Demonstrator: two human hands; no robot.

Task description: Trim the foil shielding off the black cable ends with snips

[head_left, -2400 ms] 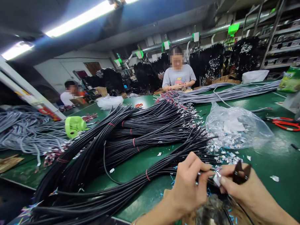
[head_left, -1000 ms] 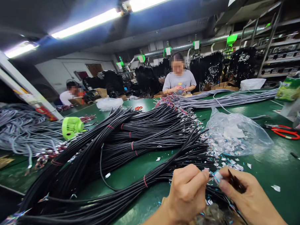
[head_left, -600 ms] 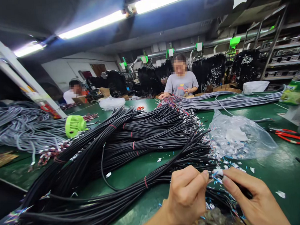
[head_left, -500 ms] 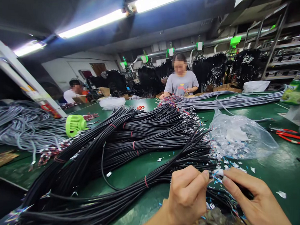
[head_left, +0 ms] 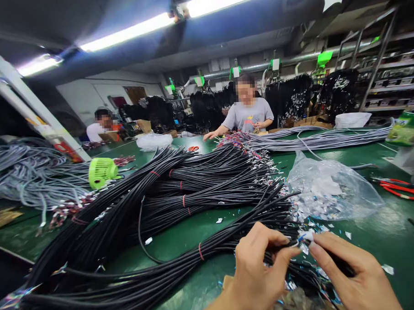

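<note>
At the lower middle, my left hand point(head_left: 260, 267) is closed, thumb and index finger curled around a black cable point(head_left: 292, 242) near its stripped end. My right hand point(head_left: 356, 269) pinches a small white wrapping piece point(head_left: 308, 236) at that end, between thumb and index finger. Blue and white wires point(head_left: 302, 237) show between the two hands. A bundle of black cables point(head_left: 170, 261), tied with a red band point(head_left: 200, 251), lies just left of my hands. My palms hide part of the held cable.
More black cable bundles point(head_left: 208, 191) cover the table's middle. A clear plastic bag point(head_left: 335, 190) of white scraps lies beyond my hands, with red-handled pliers point(head_left: 400, 188) to its right. A green fan point(head_left: 103, 172) stands left, near grey cables point(head_left: 25, 172). A co-worker point(head_left: 248, 110) sits opposite.
My left hand has turned, its thumb now showing below the index finger. The white piece has shifted slightly right and more blue wire shows. The co-worker's arm has stretched out across the table.
</note>
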